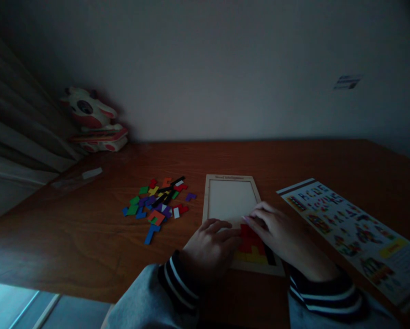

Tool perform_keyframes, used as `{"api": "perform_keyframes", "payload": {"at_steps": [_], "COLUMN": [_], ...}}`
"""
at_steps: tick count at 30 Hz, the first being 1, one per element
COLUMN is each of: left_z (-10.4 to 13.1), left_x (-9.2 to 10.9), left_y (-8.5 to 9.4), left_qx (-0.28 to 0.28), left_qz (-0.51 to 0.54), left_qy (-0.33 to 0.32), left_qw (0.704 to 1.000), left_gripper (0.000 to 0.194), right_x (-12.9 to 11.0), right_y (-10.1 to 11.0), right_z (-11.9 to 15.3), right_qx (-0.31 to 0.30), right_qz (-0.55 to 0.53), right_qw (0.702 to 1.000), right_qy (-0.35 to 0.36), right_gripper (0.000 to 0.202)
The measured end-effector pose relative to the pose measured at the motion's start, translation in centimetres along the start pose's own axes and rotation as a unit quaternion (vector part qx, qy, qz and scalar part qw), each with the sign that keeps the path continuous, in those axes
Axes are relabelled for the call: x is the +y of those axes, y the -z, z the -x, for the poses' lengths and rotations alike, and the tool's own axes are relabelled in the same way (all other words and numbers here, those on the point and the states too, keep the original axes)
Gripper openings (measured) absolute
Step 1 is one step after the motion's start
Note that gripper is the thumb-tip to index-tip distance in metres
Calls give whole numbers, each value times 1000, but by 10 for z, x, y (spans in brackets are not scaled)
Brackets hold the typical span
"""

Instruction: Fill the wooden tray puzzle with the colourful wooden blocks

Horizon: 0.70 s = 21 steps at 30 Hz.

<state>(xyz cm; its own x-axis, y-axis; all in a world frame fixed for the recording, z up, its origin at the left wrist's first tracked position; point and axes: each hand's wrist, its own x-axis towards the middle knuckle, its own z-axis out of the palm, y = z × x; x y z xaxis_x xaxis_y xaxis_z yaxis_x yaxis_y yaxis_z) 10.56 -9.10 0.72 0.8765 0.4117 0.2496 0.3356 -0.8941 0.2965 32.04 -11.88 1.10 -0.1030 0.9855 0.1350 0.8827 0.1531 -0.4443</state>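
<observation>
A wooden puzzle tray (pixel 206 196) lies in front of me, its upper part showing a bare pale base. In its lower part, red puzzle pieces (pixel 249 237) sit above yellow puzzle pieces (pixel 253 257), with a black puzzle piece (pixel 269 256) along the right side. My left hand (pixel 213 244) rests over the tray's lower left, fingers apart and the tips touching the red area. From the right, my right hand (pixel 276 228) reaches in with thumb and fingers drawn together at the top edge of a red piece. Its fingers partly cover that piece.
Left of the tray lies a loose pile of coloured puzzle pieces (pixel 152 201). A printed pattern sheet (pixel 349 228) is on the right. A cow-shaped toy (pixel 95 119) stands at the back left by a curtain (pixel 16 123). Clear plastic wrapping (pixel 76 179) lies near the left edge.
</observation>
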Motion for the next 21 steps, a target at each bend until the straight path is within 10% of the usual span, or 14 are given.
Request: {"api": "perform_keyframes", "payload": {"at_steps": [15, 21], "left_z": [1, 20], "left_x": [3, -25], "left_y": [3, 22], "left_qx": [1, 76], "left_qz": [81, -40], "left_qy": [-3, 164], "left_qw": [997, 983], "left_gripper": [40, 29], "right_x": [13, 16], "right_y": [-16, -16], "right_z": [1, 1], "right_qx": [25, 11], "right_qz": [-15, -28], "right_qw": [1000, 999], "right_qy": [3, -10], "right_gripper": [15, 24]}}
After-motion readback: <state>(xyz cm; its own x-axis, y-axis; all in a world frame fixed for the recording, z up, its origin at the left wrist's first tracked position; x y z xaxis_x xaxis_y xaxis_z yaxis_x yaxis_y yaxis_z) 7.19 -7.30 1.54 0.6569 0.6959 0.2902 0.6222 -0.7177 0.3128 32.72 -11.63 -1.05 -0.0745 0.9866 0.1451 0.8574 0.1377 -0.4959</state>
